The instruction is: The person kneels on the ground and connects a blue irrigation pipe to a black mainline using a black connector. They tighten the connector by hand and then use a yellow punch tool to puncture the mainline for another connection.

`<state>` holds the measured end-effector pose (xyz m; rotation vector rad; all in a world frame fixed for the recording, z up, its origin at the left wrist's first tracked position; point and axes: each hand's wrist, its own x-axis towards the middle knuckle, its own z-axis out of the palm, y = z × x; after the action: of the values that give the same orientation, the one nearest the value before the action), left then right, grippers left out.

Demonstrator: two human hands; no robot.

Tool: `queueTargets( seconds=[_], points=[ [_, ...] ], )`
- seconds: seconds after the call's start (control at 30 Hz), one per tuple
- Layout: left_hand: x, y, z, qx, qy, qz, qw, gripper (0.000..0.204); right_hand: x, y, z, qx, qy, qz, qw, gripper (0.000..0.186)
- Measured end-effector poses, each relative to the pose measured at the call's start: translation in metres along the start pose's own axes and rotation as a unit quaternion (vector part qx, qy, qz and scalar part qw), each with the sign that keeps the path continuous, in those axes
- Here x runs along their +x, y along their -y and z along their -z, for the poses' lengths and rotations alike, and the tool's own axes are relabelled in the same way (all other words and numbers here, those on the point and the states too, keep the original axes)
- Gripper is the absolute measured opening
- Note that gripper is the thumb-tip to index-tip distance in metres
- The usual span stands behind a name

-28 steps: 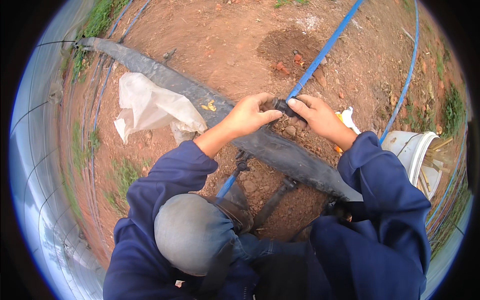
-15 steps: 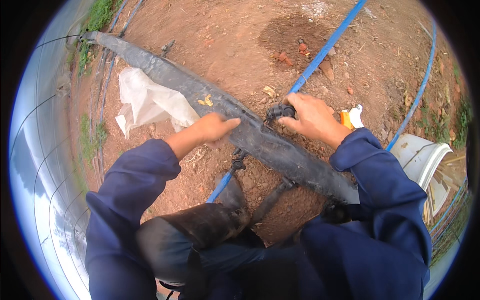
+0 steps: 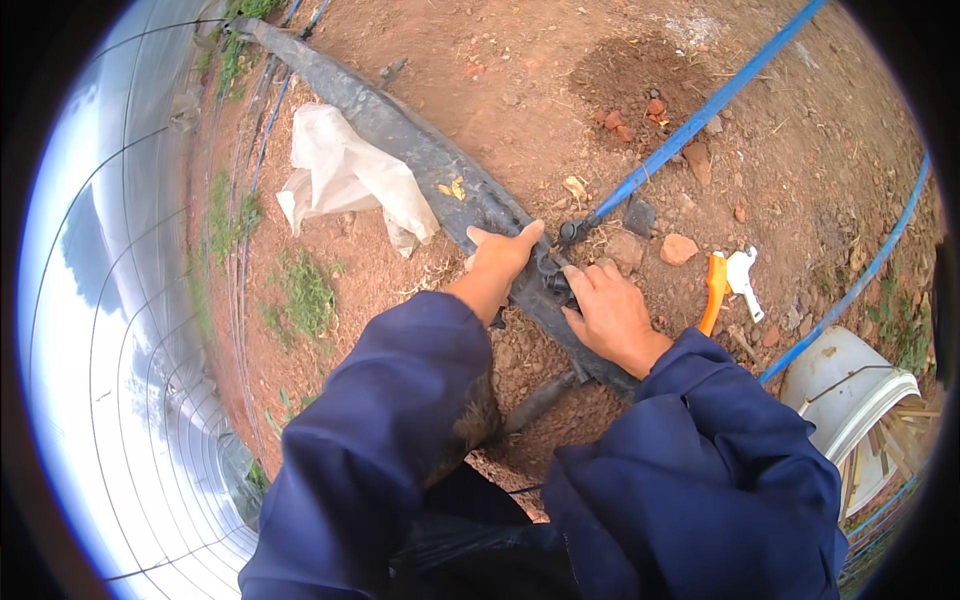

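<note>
Both hands have changed place since half a second ago: the right hand (image 3: pixel 612 312) is away from the black connector (image 3: pixel 573 233) at the end of the blue hose (image 3: pixel 690 125), and it is now lower, at the thick black pipe (image 3: pixel 400 130). The left hand (image 3: pixel 498 262) has come closer to it, along the same pipe.

Now the left hand lies over the pipe, with its thumb and one finger spread apart; its other fingers are hidden, so I cannot tell if they grip. The right hand has its fingers bent and its thumb apart, at the pipe's side; I cannot tell if it closes on something. Between the hands is a small black fitting (image 3: pixel 551 274), on the pipe. The connector rests just beside the pipe, on the soil side away from the person.

To the right of the right hand, an orange-and-white tool (image 3: pixel 716 292) lies on the reddish soil (image 3: pixel 500 60), and farther right is a tilted white bucket (image 3: pixel 822 372) with wooden sticks (image 3: pixel 905 435).
</note>
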<state>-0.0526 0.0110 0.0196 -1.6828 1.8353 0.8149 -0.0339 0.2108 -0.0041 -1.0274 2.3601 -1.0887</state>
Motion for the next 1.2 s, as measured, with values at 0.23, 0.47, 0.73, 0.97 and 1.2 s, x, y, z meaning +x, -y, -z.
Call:
queueTargets(
  seconds=[0.23,0.47,0.73,0.97,1.2],
  points=[
    [0.012,-0.005,-0.011,0.022,-0.107,0.032,0.993,0.123,-0.001,-0.009,0.005,0.037,0.039,0.033,0.998,0.057],
    [0.02,0.032,-0.014,-0.079,-0.181,-0.092,0.976,0.103,0.016,-0.017,0.022,0.06,0.121,0.075,0.988,0.06],
    [0.032,0.064,-0.016,-0.388,-0.086,-0.224,0.89,0.082,0.015,0.001,0.022,0.046,0.159,0.111,0.98,0.066],
    [0.029,0.077,-0.011,-0.392,-0.045,-0.269,0.879,0.074,0.014,0.001,0.016,0.112,0.158,0.096,0.976,0.067],
    [0.042,0.075,-0.014,-0.294,-0.047,-0.283,0.912,0.071,0.047,-0.027,-0.003,0.369,0.274,-0.13,0.879,0.066]
  ],
)
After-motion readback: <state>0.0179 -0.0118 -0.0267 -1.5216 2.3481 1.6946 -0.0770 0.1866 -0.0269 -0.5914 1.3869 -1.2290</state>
